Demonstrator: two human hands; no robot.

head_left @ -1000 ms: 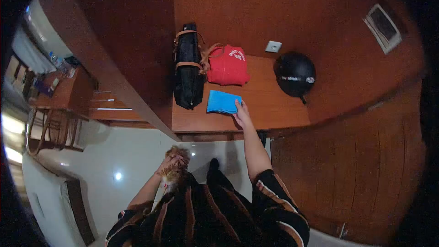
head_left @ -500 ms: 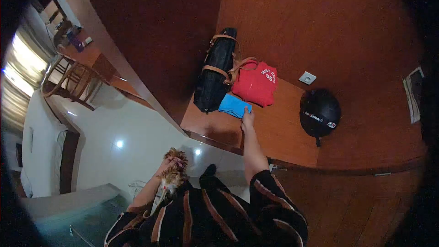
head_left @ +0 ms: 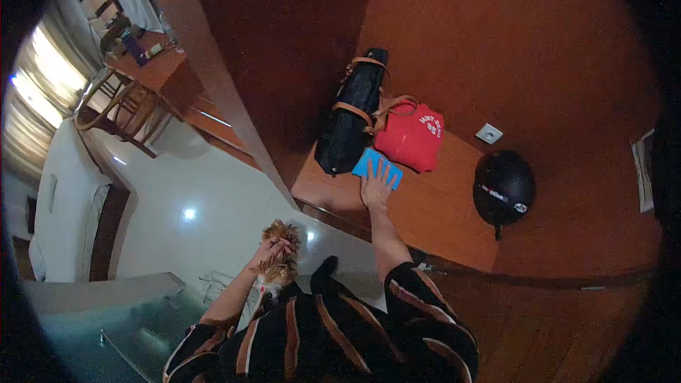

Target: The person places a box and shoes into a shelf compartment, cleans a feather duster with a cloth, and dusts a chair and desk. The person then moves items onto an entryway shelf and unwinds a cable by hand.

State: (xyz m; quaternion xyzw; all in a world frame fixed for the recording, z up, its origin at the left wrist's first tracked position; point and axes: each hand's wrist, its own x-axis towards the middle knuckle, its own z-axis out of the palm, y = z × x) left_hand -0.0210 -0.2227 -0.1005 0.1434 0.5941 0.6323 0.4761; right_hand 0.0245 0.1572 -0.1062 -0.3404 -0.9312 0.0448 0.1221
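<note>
A folded blue cloth (head_left: 364, 162) lies on the wooden shelf (head_left: 440, 216), beside the lower end of a black bag (head_left: 347, 124) with tan straps. My right hand (head_left: 376, 186) rests flat on the cloth, fingers spread. Touching the bag's strap is a folded red garment (head_left: 411, 138) with white lettering. Down at the left, above the floor, my left hand (head_left: 275, 248) is closed round a brown fluffy bundle (head_left: 281, 266) whose lower end is pale.
A black helmet (head_left: 504, 188) sits at the shelf's right, near a wall socket (head_left: 489, 133). A wooden panel (head_left: 227, 85) borders the shelf on the left. Beyond are a wooden chair (head_left: 124, 117), a desk (head_left: 152, 67) and a white bed (head_left: 67, 206).
The view has turned, shifting the shelf right in frame. The blue cloth now lies beside the bag; my right hand has gone from pinching its edge to lying spread on it.
</note>
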